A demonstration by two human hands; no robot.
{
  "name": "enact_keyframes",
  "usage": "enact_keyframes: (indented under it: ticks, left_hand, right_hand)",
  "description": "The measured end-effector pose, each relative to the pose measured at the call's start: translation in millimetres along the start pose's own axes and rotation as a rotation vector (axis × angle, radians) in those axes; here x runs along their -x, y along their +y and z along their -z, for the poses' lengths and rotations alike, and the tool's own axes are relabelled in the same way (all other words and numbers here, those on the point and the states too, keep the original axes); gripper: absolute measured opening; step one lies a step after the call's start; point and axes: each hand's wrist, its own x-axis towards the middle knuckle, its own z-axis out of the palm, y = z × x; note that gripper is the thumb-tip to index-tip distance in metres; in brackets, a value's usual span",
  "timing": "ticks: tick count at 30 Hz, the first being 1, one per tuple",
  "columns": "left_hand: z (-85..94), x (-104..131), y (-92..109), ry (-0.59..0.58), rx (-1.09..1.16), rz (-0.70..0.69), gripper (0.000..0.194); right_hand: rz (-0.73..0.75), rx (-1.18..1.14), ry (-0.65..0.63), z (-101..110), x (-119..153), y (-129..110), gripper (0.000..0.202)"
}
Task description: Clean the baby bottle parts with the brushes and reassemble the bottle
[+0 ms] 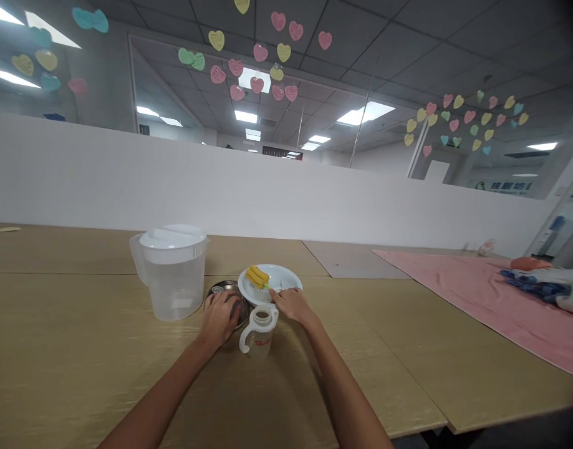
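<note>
My left hand point(221, 317) lies over a round metal dish point(243, 310), its fingers bent over the dish's inside; whether they hold anything is hidden. A white plate point(286, 274) stands just behind, and my right hand point(290, 304) is at its near right edge. Its closed fingers grip the thin green handle of a yellow sponge brush point(257, 276), whose head is over the plate's left part. In front of the plate, between both hands, stands a small clear bottle point(259, 340) with a white handled collar and an open mouth.
A large translucent pitcher point(176, 280) with a white lid stands left of the metal dish. On the right, a pink cloth point(482, 293) covers part of the table point(80, 349), with folded blue and white fabric point(543, 285) on it. A low white wall runs behind.
</note>
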Motion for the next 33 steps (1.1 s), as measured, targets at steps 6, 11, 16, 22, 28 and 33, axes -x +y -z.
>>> enact_keyframes:
  ticks: [6,11,16,22,28,33]
  left_hand:
    - [0.7,0,1,0.014,-0.017,-0.02,0.022]
    - [1.1,0,0,-0.004,-0.041,-0.036,0.024]
    - [-0.5,0,-1,0.019,-0.029,-0.045,0.024]
    - [0.6,-1,0,0.019,-0.022,-0.041,0.024]
    - [-0.5,-1,0,0.051,-0.02,-0.033,0.023]
    - [2.7,-3,-2,0.087,-0.042,-0.005,0.024]
  right_hand:
    - [-0.017,-0.064,0.043,-3,0,0,0.062]
    - [-0.014,-0.174,0.085,-5,0,0,0.06]
    - [-0.037,-0.241,0.149,-2,4,-2,0.061]
    - [-0.065,-0.346,0.204,0,5,-2,0.07]
    - [-0.064,-0.555,0.247,-8,-3,10,0.077]
    - [-0.101,-0.836,0.341,-7,-6,17,0.081]
